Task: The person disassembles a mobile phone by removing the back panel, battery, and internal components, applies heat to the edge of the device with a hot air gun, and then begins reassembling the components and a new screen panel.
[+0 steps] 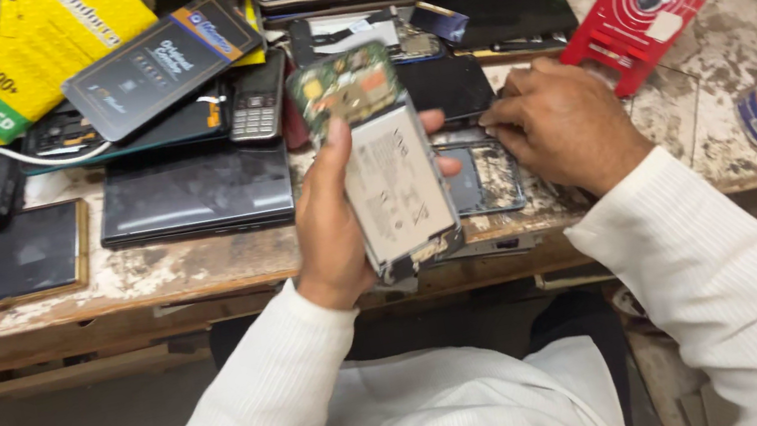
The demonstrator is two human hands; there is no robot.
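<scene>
Left hand (327,221) grasps the opened smartphone (380,157), back cover off, thumb on its circuit board; edge-only grip risks a drop. Right hand (560,128), fingers curled, presses the phone frame (484,176) on the workbench (204,261).

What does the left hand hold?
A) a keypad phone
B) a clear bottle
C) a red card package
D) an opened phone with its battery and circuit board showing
D: the left hand grips the opened phone above the bench edge, its pale battery and green board facing the camera; the right hand rests on the bench instead.
</scene>
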